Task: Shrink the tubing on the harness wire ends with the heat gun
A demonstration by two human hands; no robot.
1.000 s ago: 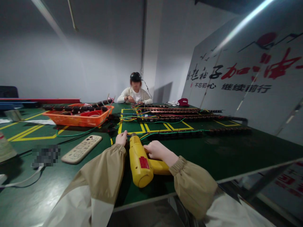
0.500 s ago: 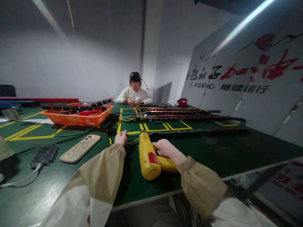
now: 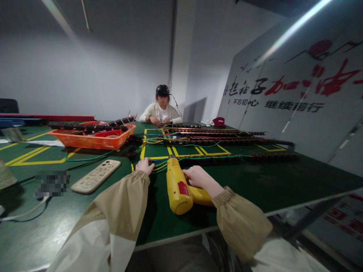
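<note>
My right hand (image 3: 196, 176) is closed round the handle of a yellow heat gun (image 3: 179, 187) with a red label. The gun's metal nozzle points away from me, toward a bundle of thin wires (image 3: 161, 166) in green, yellow and blue. At the left end of those wires is my left hand (image 3: 145, 165), its fingers bent in at the wire ends. The wires run right to a long black segmented strip (image 3: 215, 160) lying across the table.
Several more black strips (image 3: 227, 140) with coloured wires lie farther back. An orange basket (image 3: 93, 142) holds black parts. Left of my arm lie a patterned phone (image 3: 96, 176) and a blurred dark object. A co-worker (image 3: 161, 109) sits across the green table (image 3: 283, 181).
My left hand has shifted slightly left and turned, its fingers now lower over the wire ends. The heat gun and my right hand stay nearly in place.
</note>
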